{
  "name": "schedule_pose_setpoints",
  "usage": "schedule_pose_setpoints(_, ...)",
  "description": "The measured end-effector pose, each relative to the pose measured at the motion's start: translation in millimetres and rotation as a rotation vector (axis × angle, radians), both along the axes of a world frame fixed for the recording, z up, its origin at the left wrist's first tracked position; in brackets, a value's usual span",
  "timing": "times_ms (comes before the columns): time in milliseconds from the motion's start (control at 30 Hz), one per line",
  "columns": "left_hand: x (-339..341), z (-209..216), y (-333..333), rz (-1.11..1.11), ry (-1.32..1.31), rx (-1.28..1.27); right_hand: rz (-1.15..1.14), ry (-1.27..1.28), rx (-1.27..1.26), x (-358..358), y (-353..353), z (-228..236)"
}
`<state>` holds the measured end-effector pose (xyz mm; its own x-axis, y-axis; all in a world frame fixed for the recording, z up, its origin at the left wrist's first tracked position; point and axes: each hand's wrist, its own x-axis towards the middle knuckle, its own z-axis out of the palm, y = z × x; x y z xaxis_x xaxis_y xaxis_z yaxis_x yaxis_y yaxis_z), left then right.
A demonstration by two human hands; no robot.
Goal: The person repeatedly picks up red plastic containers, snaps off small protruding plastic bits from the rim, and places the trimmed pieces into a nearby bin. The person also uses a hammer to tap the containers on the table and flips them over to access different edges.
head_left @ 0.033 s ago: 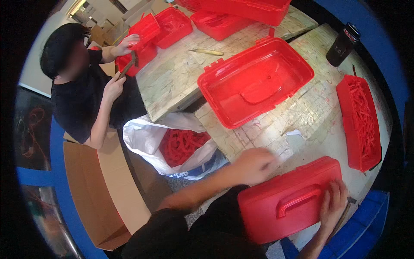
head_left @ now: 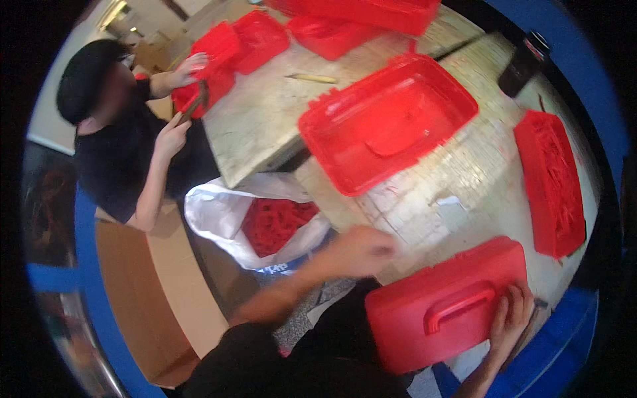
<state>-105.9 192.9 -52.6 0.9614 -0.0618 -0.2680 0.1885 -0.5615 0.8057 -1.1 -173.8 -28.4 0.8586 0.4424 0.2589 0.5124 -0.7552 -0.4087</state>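
A closed red plastic toolbox [head_left: 411,298] with a moulded carry handle stands tilted at the table's near edge, against my lap. My right hand [head_left: 511,318] grips its right end, fingers bent over the lid side. To the left of the box, my left hand [head_left: 365,253] is in the air beyond its upper left corner, not touching it. Motion blur smears its fingers, so what it may hold does not show. Beside my right wrist lies a hammer [head_left: 540,304], mostly hidden by that hand.
Red strips fill a white sack [head_left: 215,219] and a long red tray [head_left: 531,189]. An open red case [head_left: 398,126] lies mid-table; a dark bottle [head_left: 521,69] stands behind. At left, a co-worker [head_left: 126,146] holds a hammer by red cases. A cardboard box [head_left: 136,298] stands near my left.
My left hand has moved left, away from the toolbox's top edge. The right hand keeps its grip on the box. The whole view has shifted slightly.
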Motion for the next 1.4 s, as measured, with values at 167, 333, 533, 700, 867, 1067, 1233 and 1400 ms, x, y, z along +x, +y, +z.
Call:
schedule_pose_setpoints(167, -87, -6, 100, 0.357, -0.155, 0.182, -0.373, 0.013, 0.382, -42, -42, -11)
schedule_pose_setpoints(333, -28, -2, -1, 0.308, -0.403, -0.079, -0.536, -0.074, -0.116, -35, -85, -19)
schedule_pose_setpoints(533, 103, -23, -102, 0.038, -0.187, 0.005, -0.770, 0.094, -0.525, -80, -109, -47)
schedule_pose_setpoints(700, 111, -62, -121, -0.054, -0.499, 0.113, -0.778, -0.072, -0.144, -96, -93, -67)
schedule_pose_setpoints(867, 56, -53, -137, 0.132, -0.256, -0.275, -0.873, 0.251, 1.037, -139, -21, -61)
schedule_pose_setpoints(1067, -4, 4, -129, 0.304, 0.356, -1.056, -0.710, 0.164, 0.759, -146, -25, -37)
schedule_pose_setpoints(1233, -26, 35, -134, 0.287, 0.215, -1.047, -0.357, 0.455, 0.669, -178, -40, 27)
schedule_pose_setpoints(1400, -37, 50, -152, 0.248, 0.091, -0.935, -0.314, 0.493, 0.449, -185, -32, 36)
